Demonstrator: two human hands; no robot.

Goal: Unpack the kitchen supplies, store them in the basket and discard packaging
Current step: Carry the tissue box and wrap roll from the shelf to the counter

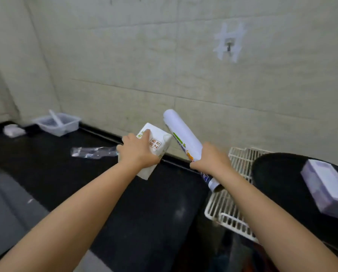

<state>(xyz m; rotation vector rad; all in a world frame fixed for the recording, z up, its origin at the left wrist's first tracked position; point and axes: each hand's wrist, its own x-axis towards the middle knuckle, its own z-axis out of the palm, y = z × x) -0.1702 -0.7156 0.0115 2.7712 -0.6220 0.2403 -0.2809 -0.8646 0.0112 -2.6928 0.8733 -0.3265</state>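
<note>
My left hand (137, 151) grips a white pack of paper tissues (156, 143) with orange print, held just above the black counter (85, 183) near the wall. My right hand (210, 160) is closed around a long white roll (181, 132) with green and blue print, tilted up to the left, its lower end sticking out below my wrist. A clear plastic basket (58, 122) with a white utensil in it stands far left on the counter. A crumpled clear plastic wrapper (93, 152) lies on the counter left of my left hand.
A white wire rack (231, 209) sits at the right counter edge. A black round object (278, 179) lies on it, bearing a pale purple box (325, 189). A small white packet (13, 130) lies beside the basket. A taped hook (228, 46) is on the tiled wall.
</note>
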